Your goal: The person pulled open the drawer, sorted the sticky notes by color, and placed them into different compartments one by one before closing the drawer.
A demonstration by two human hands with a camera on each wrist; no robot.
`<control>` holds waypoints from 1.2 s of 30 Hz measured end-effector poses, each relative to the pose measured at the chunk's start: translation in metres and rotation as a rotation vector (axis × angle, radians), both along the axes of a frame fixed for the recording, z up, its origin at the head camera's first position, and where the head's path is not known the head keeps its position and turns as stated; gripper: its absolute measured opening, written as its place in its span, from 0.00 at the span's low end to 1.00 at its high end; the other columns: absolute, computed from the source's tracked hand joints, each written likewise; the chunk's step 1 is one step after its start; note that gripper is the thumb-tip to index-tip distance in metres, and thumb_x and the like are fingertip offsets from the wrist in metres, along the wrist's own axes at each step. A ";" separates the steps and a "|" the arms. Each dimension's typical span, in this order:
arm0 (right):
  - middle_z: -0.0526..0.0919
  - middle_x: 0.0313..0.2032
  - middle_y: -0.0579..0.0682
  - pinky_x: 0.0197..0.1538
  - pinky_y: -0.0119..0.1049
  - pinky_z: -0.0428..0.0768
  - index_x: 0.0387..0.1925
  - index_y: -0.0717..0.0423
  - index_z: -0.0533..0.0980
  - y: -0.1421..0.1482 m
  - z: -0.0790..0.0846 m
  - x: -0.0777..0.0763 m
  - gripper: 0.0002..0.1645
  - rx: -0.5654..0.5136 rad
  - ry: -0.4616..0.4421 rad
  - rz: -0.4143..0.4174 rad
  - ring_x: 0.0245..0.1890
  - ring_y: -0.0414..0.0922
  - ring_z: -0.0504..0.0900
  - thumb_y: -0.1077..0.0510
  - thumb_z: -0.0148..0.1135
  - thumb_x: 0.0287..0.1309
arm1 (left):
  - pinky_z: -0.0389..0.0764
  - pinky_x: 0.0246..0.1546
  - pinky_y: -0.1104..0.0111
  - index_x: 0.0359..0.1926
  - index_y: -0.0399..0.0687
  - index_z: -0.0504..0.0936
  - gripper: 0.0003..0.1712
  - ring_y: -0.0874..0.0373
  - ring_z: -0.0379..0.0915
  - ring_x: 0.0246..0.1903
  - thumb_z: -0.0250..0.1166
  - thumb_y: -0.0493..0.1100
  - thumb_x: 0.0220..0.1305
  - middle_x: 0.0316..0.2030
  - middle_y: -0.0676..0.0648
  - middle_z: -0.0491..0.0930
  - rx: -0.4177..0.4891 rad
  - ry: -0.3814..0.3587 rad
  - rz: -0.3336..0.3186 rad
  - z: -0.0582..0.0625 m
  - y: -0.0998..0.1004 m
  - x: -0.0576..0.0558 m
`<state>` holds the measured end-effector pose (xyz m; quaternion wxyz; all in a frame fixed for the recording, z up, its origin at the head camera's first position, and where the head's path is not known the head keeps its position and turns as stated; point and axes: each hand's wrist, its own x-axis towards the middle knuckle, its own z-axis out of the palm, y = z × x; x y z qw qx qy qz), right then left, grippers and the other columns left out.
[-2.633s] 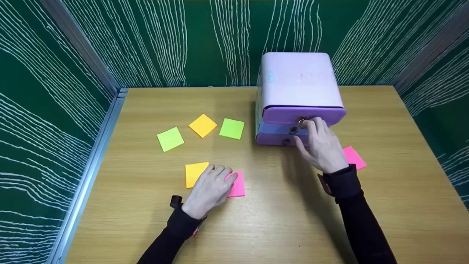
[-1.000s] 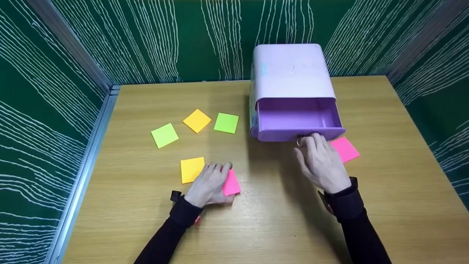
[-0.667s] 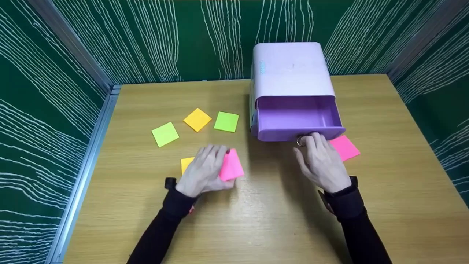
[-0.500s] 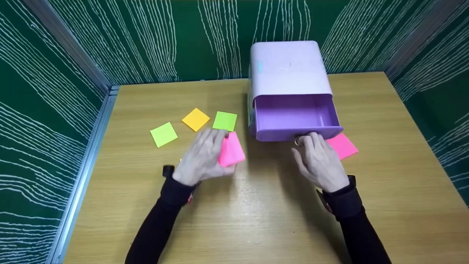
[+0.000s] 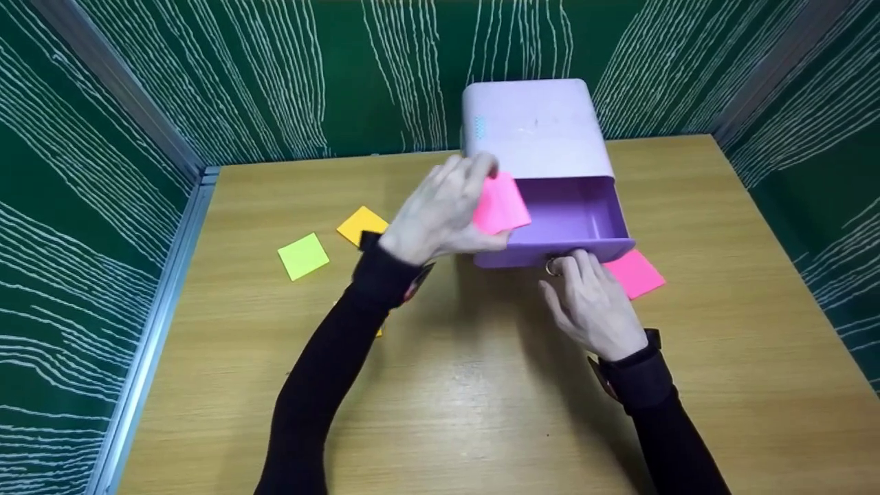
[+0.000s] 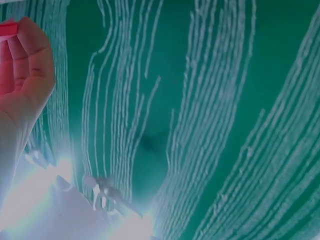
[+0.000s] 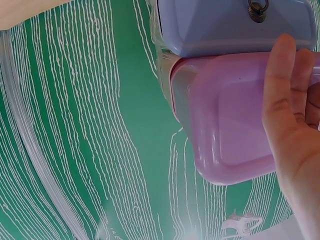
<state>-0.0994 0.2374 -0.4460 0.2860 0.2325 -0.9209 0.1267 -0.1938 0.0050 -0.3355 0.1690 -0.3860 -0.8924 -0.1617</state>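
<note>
My left hand [image 5: 440,210] grips a pink sticky note pad [image 5: 503,205] between thumb and fingers, over the left part of a pulled-out purple drawer [image 5: 574,210]. That drawer is the top one of a small lilac cabinet [image 5: 536,127]; the visible part of its inside is bare. My right hand [image 5: 597,302] is at the drawer's front, fingers curled at its ring pull [image 5: 552,267]. In the left wrist view, a sliver of the pink pad shows in the fingers at the upper left. The right wrist view shows the blue middle drawer [image 7: 215,25] shut.
On the wooden table [image 5: 474,412] lie a lime sticky note pad [image 5: 303,257] and an orange one [image 5: 359,223]. Another orange pad [image 5: 379,333] peeks out from under the left sleeve. A pink pad [image 5: 635,273] lies beside the right hand. Green walls with white lines surround the table.
The right hand pulled the top drawer out and stays at its ring. The left hand picked the pink pad up from the table and carried it up and right to the drawer.
</note>
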 end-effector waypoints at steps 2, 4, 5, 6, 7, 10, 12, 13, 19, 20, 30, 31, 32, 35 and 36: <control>0.70 0.32 0.56 0.33 0.43 0.71 0.38 0.65 0.70 -0.001 -0.001 0.000 0.15 0.000 -0.002 0.005 0.31 0.51 0.70 0.54 0.55 0.58 | 0.74 0.34 0.72 0.50 0.47 0.66 0.42 0.58 0.71 0.35 0.61 0.71 0.42 0.35 0.49 0.77 -0.037 -0.023 -0.003 0.000 0.012 -0.006; 0.70 0.32 0.56 0.34 0.43 0.71 0.37 0.65 0.70 -0.002 -0.001 0.000 0.15 -0.004 -0.003 0.007 0.31 0.51 0.70 0.55 0.56 0.57 | 0.75 0.35 0.73 0.51 0.48 0.65 0.43 0.59 0.71 0.35 0.61 0.71 0.41 0.35 0.50 0.77 -0.068 -0.053 -0.006 -0.001 0.023 -0.012; 0.70 0.32 0.56 0.34 0.43 0.71 0.37 0.65 0.70 -0.002 -0.001 0.001 0.15 -0.003 -0.004 0.006 0.31 0.52 0.70 0.55 0.56 0.57 | 0.75 0.37 0.73 0.51 0.48 0.64 0.43 0.59 0.71 0.35 0.61 0.72 0.41 0.36 0.50 0.77 -0.084 -0.071 -0.007 -0.001 0.028 -0.015; 0.70 0.32 0.56 0.34 0.43 0.71 0.37 0.65 0.70 -0.002 -0.001 0.001 0.15 -0.003 -0.003 0.002 0.31 0.52 0.70 0.55 0.56 0.57 | 0.75 0.38 0.73 0.51 0.48 0.64 0.44 0.59 0.72 0.36 0.61 0.72 0.41 0.36 0.50 0.77 -0.106 -0.087 -0.009 -0.002 0.033 -0.017; 0.70 0.32 0.56 0.34 0.43 0.71 0.37 0.64 0.70 -0.002 0.000 0.001 0.15 -0.001 -0.003 -0.002 0.31 0.52 0.70 0.55 0.56 0.57 | 0.75 0.39 0.72 0.51 0.49 0.64 0.44 0.58 0.71 0.37 0.62 0.73 0.41 0.37 0.50 0.77 -0.127 -0.096 -0.009 -0.002 0.038 -0.019; 0.70 0.32 0.56 0.34 0.43 0.71 0.38 0.64 0.71 -0.002 0.000 0.002 0.15 0.009 0.000 -0.006 0.31 0.52 0.70 0.54 0.55 0.57 | 0.75 0.42 0.69 0.51 0.48 0.66 0.44 0.56 0.71 0.39 0.63 0.73 0.41 0.39 0.49 0.77 -0.192 -0.106 -0.015 -0.001 0.050 -0.022; 0.70 0.32 0.56 0.34 0.43 0.71 0.38 0.64 0.71 -0.002 0.001 0.002 0.15 0.016 0.000 -0.008 0.31 0.52 0.70 0.54 0.55 0.57 | 0.75 0.43 0.66 0.51 0.48 0.68 0.43 0.54 0.71 0.40 0.64 0.71 0.41 0.40 0.48 0.77 -0.236 -0.093 -0.028 0.001 0.056 -0.021; 0.70 0.32 0.56 0.34 0.43 0.71 0.38 0.64 0.71 -0.003 0.001 0.002 0.15 0.017 0.001 -0.007 0.31 0.52 0.70 0.54 0.55 0.57 | 0.74 0.43 0.66 0.51 0.48 0.69 0.42 0.54 0.71 0.41 0.64 0.71 0.42 0.40 0.47 0.78 -0.255 -0.082 -0.036 0.001 0.058 -0.020; 0.71 0.33 0.56 0.35 0.43 0.71 0.38 0.63 0.71 -0.003 0.002 0.002 0.16 0.016 -0.016 -0.013 0.31 0.52 0.71 0.53 0.55 0.57 | 0.74 0.48 0.62 0.51 0.48 0.74 0.37 0.51 0.72 0.45 0.64 0.67 0.47 0.45 0.46 0.80 -0.351 -0.014 -0.090 0.004 0.063 -0.017; 0.71 0.33 0.56 0.35 0.43 0.72 0.39 0.63 0.71 -0.003 0.002 0.002 0.16 0.017 -0.024 -0.016 0.32 0.52 0.71 0.53 0.55 0.57 | 0.74 0.49 0.62 0.52 0.49 0.75 0.37 0.51 0.71 0.46 0.65 0.67 0.47 0.46 0.46 0.79 -0.370 -0.001 -0.100 0.004 0.063 -0.018; 0.70 0.34 0.56 0.36 0.43 0.72 0.40 0.63 0.69 0.000 0.002 0.004 0.20 0.014 -0.058 -0.030 0.32 0.52 0.69 0.50 0.57 0.57 | 0.75 0.49 0.64 0.43 0.47 0.80 0.14 0.52 0.74 0.43 0.62 0.37 0.53 0.43 0.47 0.78 -0.327 -0.034 -0.267 -0.023 0.060 -0.030; 0.70 0.34 0.56 0.36 0.43 0.72 0.40 0.63 0.69 0.000 0.003 0.004 0.19 0.017 -0.061 -0.033 0.33 0.52 0.70 0.50 0.57 0.57 | 0.76 0.48 0.64 0.42 0.47 0.81 0.14 0.52 0.75 0.42 0.61 0.35 0.53 0.41 0.47 0.78 -0.319 -0.031 -0.267 -0.024 0.059 -0.030; 0.70 0.34 0.56 0.35 0.43 0.72 0.40 0.63 0.69 0.000 0.003 0.004 0.19 0.017 -0.060 -0.033 0.33 0.52 0.70 0.50 0.57 0.57 | 0.76 0.48 0.64 0.42 0.47 0.81 0.14 0.52 0.75 0.41 0.60 0.33 0.53 0.40 0.47 0.78 -0.311 -0.028 -0.268 -0.025 0.059 -0.030; 0.70 0.34 0.56 0.36 0.42 0.72 0.40 0.63 0.69 -0.001 0.003 0.004 0.19 0.023 -0.062 -0.035 0.33 0.52 0.70 0.50 0.57 0.57 | 0.76 0.48 0.64 0.42 0.48 0.81 0.14 0.52 0.75 0.41 0.59 0.33 0.54 0.40 0.48 0.79 -0.316 -0.033 -0.265 -0.024 0.059 -0.029; 0.70 0.34 0.56 0.36 0.43 0.71 0.40 0.63 0.69 -0.001 0.003 0.004 0.19 0.019 -0.059 -0.032 0.33 0.52 0.70 0.50 0.57 0.56 | 0.76 0.48 0.64 0.42 0.48 0.81 0.14 0.53 0.75 0.41 0.61 0.35 0.54 0.40 0.48 0.79 -0.322 -0.040 -0.263 -0.023 0.059 -0.029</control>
